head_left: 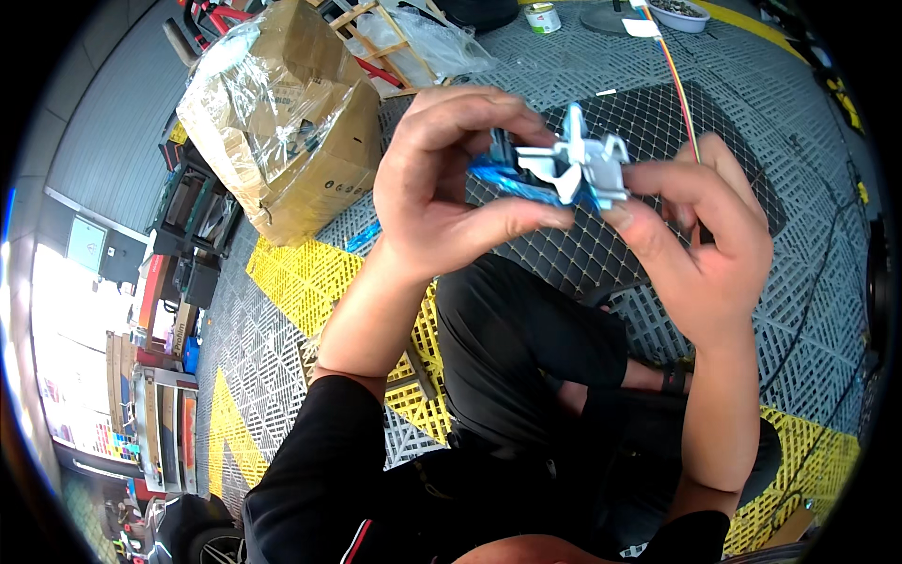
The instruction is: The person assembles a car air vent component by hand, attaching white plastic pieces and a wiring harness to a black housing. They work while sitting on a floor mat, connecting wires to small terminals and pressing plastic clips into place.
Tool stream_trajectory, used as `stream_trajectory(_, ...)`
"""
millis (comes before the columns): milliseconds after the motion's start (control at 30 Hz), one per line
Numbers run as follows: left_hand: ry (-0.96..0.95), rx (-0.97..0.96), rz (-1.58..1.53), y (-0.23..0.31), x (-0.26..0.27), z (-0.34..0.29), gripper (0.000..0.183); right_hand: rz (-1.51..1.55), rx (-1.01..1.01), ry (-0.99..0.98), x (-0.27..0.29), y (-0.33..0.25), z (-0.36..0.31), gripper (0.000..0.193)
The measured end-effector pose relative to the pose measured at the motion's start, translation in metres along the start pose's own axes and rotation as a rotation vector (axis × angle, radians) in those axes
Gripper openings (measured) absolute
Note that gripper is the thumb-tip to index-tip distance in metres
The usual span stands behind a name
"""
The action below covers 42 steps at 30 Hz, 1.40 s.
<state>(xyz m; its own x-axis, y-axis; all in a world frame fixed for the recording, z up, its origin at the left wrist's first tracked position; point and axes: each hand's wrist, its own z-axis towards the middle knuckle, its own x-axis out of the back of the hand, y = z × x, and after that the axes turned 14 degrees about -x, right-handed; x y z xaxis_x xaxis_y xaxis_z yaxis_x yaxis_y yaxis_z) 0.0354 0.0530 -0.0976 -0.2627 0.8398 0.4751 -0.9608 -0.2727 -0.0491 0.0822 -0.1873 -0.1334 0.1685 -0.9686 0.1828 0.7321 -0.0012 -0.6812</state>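
Observation:
Both my hands are raised in front of me, above a black quilted mat [601, 249]. Between them is a small light-grey plastic bracket [592, 160] with clips and a prong pointing up. My left hand [442, 174] curls round its left side, where a shiny blue strip [503, 177] and a dark part show by the fingers. On the right edge of the bracket my right hand [709, 226] pinches with thumb and forefinger. A thin bundle of coloured wires [678, 89] rises from behind the right fingers to a white tag [643, 28].
A large cardboard box [291, 141] wrapped in clear film stands at the left. Grey and yellow grid tiles [291, 282] cover the floor. At the back are a paint can [542, 18] and a bowl of small parts [679, 13]. A black cable [817, 310] runs along the right.

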Motion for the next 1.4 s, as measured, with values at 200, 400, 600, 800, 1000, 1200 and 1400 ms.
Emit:
stream_trajectory(200, 0.056, 0.153, 0.029, 0.048, -0.035, -0.036, 0.073, -0.085, -0.018, -0.056, 0.016, 0.002, -0.058, 0.024)
stream_trajectory(400, 0.234, 0.242, -0.068, 0.109, -0.098, -0.102, 0.055, -0.211, -0.054, -0.118, 0.036, 0.009, -0.151, 0.039)
stream_trajectory(600, 0.232, 0.245, -0.18, 0.135, -0.128, -0.139, 0.046, -0.36, -0.101, -0.24, 0.056, 0.001, -0.197, 0.043)
stream_trajectory(800, 0.1, 0.299, -0.198, 0.149, -0.124, -0.145, 0.079, -0.437, -0.06, -0.188, 0.049, 0.0, -0.21, 0.043)
stream_trajectory(1000, 0.206, 0.299, -0.175, 0.152, -0.135, -0.148, 0.033, -0.419, -0.028, -0.194, 0.05, -0.001, -0.217, 0.039)
stream_trajectory(1200, 0.22, 0.342, -0.145, 0.16, -0.14, -0.148, 0.037, -0.483, 0.04, -0.24, 0.052, 0.0, -0.219, 0.041)
stream_trajectory(1400, 0.236, 0.369, -0.17, 0.162, -0.139, -0.15, 0.039, -0.519, 0.069, -0.194, 0.05, 0.004, -0.219, 0.041)
